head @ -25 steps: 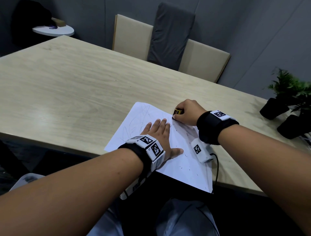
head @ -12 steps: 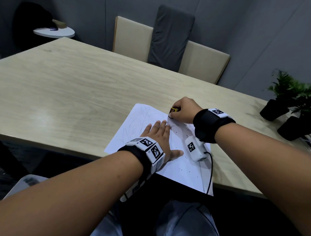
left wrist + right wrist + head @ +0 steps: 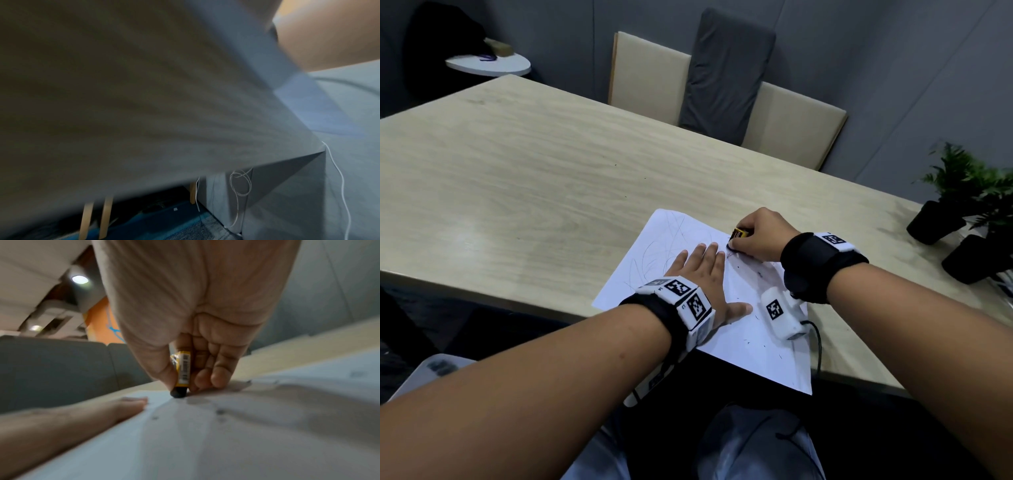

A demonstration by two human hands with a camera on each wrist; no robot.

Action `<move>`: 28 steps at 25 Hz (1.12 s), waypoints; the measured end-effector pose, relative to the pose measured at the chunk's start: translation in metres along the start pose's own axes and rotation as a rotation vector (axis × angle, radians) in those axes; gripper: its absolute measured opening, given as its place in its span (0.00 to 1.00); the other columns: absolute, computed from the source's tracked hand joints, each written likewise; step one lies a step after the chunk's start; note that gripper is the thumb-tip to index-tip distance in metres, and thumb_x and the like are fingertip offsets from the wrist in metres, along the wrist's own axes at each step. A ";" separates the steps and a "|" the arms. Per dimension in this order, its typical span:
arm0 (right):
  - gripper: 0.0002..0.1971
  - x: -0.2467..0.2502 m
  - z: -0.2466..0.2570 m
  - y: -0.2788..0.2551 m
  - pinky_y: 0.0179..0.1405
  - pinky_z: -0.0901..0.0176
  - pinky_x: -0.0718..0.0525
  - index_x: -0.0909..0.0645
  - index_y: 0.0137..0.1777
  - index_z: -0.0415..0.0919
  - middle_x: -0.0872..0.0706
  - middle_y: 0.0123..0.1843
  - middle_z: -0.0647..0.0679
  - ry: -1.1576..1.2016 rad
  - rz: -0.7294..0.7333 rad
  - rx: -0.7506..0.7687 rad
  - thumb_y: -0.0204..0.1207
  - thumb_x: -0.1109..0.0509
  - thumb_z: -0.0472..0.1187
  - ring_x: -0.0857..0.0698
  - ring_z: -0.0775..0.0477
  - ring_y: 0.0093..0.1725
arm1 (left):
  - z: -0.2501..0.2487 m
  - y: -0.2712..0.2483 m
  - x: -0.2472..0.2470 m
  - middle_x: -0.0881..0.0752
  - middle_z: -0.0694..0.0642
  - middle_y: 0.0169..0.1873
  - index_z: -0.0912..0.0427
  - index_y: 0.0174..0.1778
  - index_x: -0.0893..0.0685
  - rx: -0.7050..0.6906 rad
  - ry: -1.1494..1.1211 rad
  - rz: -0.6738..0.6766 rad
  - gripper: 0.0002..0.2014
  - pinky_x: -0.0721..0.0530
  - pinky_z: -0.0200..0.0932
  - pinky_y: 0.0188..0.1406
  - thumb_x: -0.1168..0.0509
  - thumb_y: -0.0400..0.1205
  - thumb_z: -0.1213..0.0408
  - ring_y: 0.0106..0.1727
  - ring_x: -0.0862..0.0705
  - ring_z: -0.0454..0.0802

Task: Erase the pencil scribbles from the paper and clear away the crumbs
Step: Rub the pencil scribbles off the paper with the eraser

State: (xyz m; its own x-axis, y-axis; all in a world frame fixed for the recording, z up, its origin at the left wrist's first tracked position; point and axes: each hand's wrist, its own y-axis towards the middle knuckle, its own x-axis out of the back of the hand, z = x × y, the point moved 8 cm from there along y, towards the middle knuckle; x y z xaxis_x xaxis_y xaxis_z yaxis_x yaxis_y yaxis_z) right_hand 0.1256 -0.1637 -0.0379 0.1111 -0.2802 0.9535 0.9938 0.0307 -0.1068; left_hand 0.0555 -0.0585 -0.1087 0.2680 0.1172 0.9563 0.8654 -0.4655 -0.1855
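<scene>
I am pinching a small eraser in a yellow barcoded sleeve (image 3: pixel 182 369) between the thumb and curled fingers of my right hand (image 3: pixel 760 236), its dark tip (image 3: pixel 178 393) pressing down on the white sheet of paper (image 3: pixel 753 346) near the sheet's far edge. My left hand (image 3: pixel 702 274) is lying flat on the middle of the sheet, fingers straight and together, thumb spread toward me, gripping nothing and pinning the paper down; its fingertips (image 3: pixel 714 247) are sitting just beside the eraser. Thin grey pencil scribbles (image 3: pixel 667 246) are showing across the sheet's far left part, beyond my left hand. Small dark eraser crumbs (image 3: pixel 748 329) are lying scattered over the sheet's right and near parts. The paper is resting at the near edge of the light wooden table (image 3: pixel 534 178), its near corner hanging over that edge. Two dark potted green plants (image 3: pixel 962 212) are standing at the table's right end. Beige chairs with a grey cushion (image 3: pixel 726 75) are waiting beyond the far edge.
</scene>
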 end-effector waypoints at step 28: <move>0.07 0.000 0.022 0.001 0.41 0.56 0.17 0.12 0.44 0.38 0.11 0.41 0.45 -0.083 -0.006 0.145 0.73 0.28 0.40 0.15 0.44 0.44 | 0.004 -0.001 0.001 0.67 0.63 0.84 0.66 0.84 0.65 0.071 0.001 -0.009 0.56 0.63 0.53 0.83 0.50 0.78 0.26 0.85 0.67 0.58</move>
State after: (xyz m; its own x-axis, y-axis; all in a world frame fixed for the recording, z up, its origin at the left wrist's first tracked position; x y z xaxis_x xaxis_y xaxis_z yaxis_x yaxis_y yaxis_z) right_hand 0.1265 -0.1427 -0.0314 0.0989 -0.2003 0.9747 0.9834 0.1693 -0.0650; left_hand 0.0565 -0.0544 -0.1088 0.2592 0.1204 0.9583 0.8957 -0.4011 -0.1919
